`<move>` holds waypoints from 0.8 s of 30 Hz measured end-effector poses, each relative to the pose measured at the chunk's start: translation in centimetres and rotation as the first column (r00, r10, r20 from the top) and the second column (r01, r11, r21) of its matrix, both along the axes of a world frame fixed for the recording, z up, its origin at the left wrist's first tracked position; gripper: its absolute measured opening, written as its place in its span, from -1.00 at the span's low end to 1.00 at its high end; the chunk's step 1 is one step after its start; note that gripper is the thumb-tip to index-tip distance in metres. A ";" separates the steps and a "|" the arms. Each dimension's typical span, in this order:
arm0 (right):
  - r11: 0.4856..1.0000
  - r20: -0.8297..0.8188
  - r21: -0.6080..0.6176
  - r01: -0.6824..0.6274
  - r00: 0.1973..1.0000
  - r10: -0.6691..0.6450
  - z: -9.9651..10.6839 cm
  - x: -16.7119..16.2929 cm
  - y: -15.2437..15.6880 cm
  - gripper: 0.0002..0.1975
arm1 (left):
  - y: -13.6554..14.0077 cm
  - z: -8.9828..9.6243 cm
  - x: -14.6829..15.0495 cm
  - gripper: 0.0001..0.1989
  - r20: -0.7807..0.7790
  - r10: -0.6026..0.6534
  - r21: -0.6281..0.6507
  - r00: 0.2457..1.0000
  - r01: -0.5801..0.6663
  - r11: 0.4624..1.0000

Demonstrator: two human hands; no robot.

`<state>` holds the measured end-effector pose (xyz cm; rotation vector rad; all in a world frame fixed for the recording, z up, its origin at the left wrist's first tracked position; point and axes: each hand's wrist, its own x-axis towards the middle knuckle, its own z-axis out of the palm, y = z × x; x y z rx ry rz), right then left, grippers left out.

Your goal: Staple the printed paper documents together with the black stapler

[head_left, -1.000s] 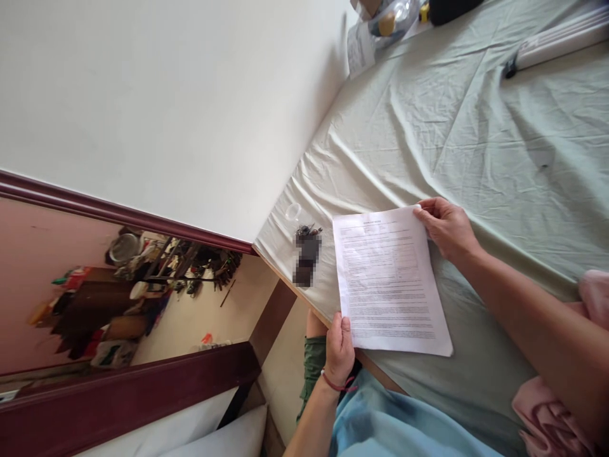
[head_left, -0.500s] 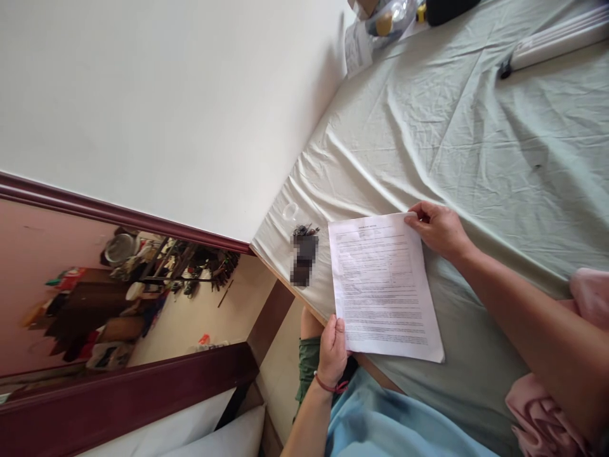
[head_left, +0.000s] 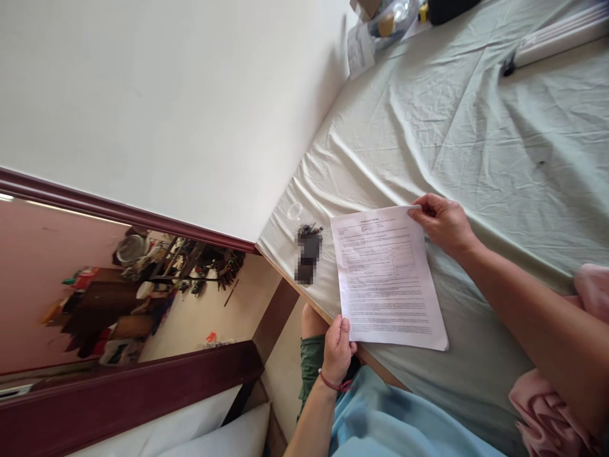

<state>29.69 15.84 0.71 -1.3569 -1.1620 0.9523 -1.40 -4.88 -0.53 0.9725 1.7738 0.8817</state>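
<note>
A white printed sheet of paper (head_left: 387,279), perhaps more than one sheet, is held up before me over the near edge of the bed or table. My left hand (head_left: 338,351) grips its lower left corner, thumb on top and fingers underneath. At the upper right corner, my right hand (head_left: 445,225) pinches the paper between thumb and fingers. Dense lines of print face me, too small to read. Left of the paper lies a small dark item (head_left: 308,259), blurred out, with thin dark strands at its top.
Pale green cloth (head_left: 480,152) covers the surface in wrinkles. A clear round ring-like thing (head_left: 294,211) lies by the wall. Farther back are a plastic bag (head_left: 394,22) and a white tube-like object (head_left: 561,38). Pink fabric (head_left: 547,406) rests at right; a mirror (head_left: 157,285) is at left.
The paper's lower edge has risen slightly, and both hands still hold it. The whole view has shifted a little.
</note>
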 end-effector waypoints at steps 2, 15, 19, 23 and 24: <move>1.000 0.014 -0.015 0.013 1.000 -0.013 -0.2 0.0 0.1 -0.86 | 0.1 0.1 0.2 -0.24 0.000 0.028 -0.006 1.000 -0.028 1.000; 0.995 0.123 -0.012 0.099 0.988 -0.097 0.5 0.1 -0.1 -0.91 | 0.1 -0.2 0.5 -0.22 -0.009 0.084 0.020 0.996 -0.084 0.996; 0.997 0.132 -0.011 0.077 0.988 -0.075 0.5 0.1 -0.2 -0.91 | 0.0 -0.2 0.5 -0.24 -0.009 0.065 0.032 0.998 -0.064 0.997; 0.999 0.163 -0.015 0.035 0.986 -0.032 0.8 0.1 -0.4 -0.93 | 0.0 -0.2 0.5 -0.25 0.001 0.049 0.027 0.999 -0.049 0.998; 1.000 0.175 -0.014 0.027 0.984 -0.024 0.8 0.1 -0.5 -0.93 | 0.0 -0.2 0.5 -0.25 0.000 0.057 0.024 0.998 -0.057 0.998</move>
